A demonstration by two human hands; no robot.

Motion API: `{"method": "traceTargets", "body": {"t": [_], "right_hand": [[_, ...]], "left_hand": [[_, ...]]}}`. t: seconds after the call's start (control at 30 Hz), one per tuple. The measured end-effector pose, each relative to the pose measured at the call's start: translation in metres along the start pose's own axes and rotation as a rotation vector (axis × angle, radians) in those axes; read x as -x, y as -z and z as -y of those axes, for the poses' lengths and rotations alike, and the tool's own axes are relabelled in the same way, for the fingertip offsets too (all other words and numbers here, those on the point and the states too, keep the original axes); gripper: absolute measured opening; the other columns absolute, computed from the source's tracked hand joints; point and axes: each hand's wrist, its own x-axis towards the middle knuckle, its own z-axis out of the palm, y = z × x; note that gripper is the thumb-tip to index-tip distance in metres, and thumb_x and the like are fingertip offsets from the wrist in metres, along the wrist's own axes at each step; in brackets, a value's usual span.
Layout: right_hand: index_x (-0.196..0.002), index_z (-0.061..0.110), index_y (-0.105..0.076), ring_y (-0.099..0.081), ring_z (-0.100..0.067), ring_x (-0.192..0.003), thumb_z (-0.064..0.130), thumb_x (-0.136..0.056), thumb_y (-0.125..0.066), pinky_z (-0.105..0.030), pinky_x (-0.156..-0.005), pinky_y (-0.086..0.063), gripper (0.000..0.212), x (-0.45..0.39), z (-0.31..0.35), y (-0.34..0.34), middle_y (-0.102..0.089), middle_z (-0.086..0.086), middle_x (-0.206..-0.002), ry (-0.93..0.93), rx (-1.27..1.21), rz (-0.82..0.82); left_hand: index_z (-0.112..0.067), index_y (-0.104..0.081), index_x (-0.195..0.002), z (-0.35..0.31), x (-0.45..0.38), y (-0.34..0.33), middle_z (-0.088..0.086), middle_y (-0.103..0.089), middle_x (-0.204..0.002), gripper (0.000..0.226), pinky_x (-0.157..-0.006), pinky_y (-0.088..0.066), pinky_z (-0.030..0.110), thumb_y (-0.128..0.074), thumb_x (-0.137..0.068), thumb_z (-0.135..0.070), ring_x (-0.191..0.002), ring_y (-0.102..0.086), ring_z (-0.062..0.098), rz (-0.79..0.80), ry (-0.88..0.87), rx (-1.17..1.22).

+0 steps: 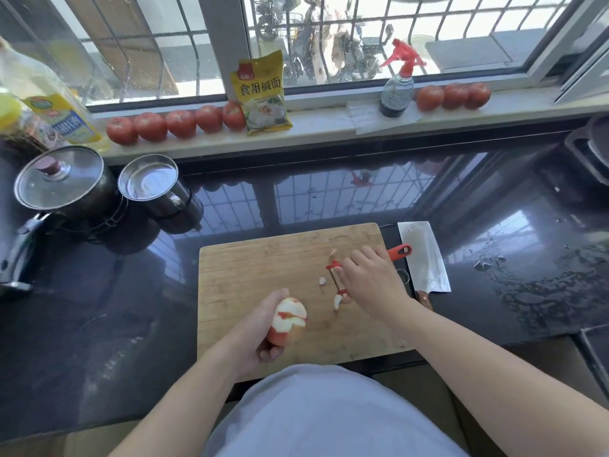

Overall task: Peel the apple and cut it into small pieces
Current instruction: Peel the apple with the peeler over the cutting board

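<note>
My left hand [255,331] grips a partly peeled apple [289,321] above the near side of the wooden cutting board [250,268]; pale flesh shows on top, red skin remains in strips and underneath. My right hand [369,282] holds a red-handled peeler [400,252] over the board's right part, its blade end [336,275] pointing left and apart from the apple. A strip of peel [337,301] hangs by the blade's near end. A small peel scrap [322,281] lies on the board.
A cleaver [425,258] with a wooden handle lies on the dark counter right of the board. Two lidded metal pots [66,183] stand at left. Tomatoes [181,123], a yellow packet [263,94] and a spray bottle [397,90] line the windowsill. Water drops wet the counter at right.
</note>
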Motion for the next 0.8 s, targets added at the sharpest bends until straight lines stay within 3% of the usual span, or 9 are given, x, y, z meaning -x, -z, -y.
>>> {"method": "traceTargets", "body": {"t": [0.13,0.23,0.3,0.4,0.53,0.8], "right_hand": [[-0.085,0.019,-0.069,-0.055,-0.027,-0.083,0.038,-0.102,-0.037,-0.042,-0.078,-0.036,0.041,0.007,0.015,-0.004,-0.066,-0.001,-0.086,-0.051,0.055,0.197],[-0.078,0.018,-0.064,-0.054,-0.025,-0.080,0.038,-0.104,-0.032,-0.040,-0.075,-0.037,0.045,0.005,0.022,0.011,-0.064,0.001,-0.081,-0.059,-0.078,0.129],[-0.071,0.017,-0.056,-0.049,-0.023,-0.075,0.037,-0.105,-0.036,-0.038,-0.074,-0.036,0.043,0.003,0.033,0.028,-0.057,0.002,-0.074,0.031,-0.235,0.037],[-0.069,0.016,-0.051,-0.042,-0.021,-0.071,0.033,-0.104,-0.041,-0.037,-0.072,-0.036,0.040,-0.003,0.057,0.053,-0.049,0.003,-0.070,0.146,-0.356,-0.004],[-0.070,0.016,-0.053,-0.043,-0.023,-0.070,0.032,-0.104,-0.042,-0.038,-0.072,-0.038,0.039,-0.002,0.063,0.061,-0.050,0.001,-0.071,0.280,-0.317,-0.041],[-0.071,0.015,-0.052,-0.043,-0.024,-0.069,0.033,-0.103,-0.044,-0.040,-0.070,-0.039,0.038,0.004,0.061,0.060,-0.050,-0.001,-0.071,0.372,-0.274,-0.089]], "left_hand": [[-0.018,-0.066,-0.097,0.001,-0.001,0.000,0.012,-0.061,-0.089,0.055,-0.052,-0.029,0.027,-0.052,-0.093,-0.071,-0.054,-0.049,0.017,0.024,-0.025,0.113],[-0.015,-0.069,-0.102,-0.001,0.002,-0.002,0.012,-0.066,-0.091,0.061,-0.057,-0.045,0.030,-0.052,-0.092,-0.073,-0.066,-0.059,0.023,0.046,-0.004,0.172],[-0.011,-0.068,-0.099,-0.002,0.005,-0.003,0.015,-0.066,-0.089,0.062,-0.053,-0.048,0.030,-0.051,-0.094,-0.070,-0.067,-0.061,0.027,0.069,0.012,0.195],[-0.013,-0.069,-0.090,-0.002,0.004,-0.006,0.014,-0.065,-0.086,0.056,-0.047,-0.040,0.027,-0.053,-0.095,-0.066,-0.061,-0.056,0.023,0.075,0.009,0.197],[-0.015,-0.068,-0.078,-0.003,0.003,-0.010,0.013,-0.065,-0.082,0.053,-0.044,-0.028,0.024,-0.051,-0.098,-0.060,-0.051,-0.049,0.020,0.078,-0.014,0.177],[-0.017,-0.067,-0.071,-0.002,0.001,-0.003,0.012,-0.062,-0.077,0.050,-0.042,-0.023,0.023,-0.053,-0.092,-0.060,-0.049,-0.045,0.020,0.065,0.004,0.077]]}}
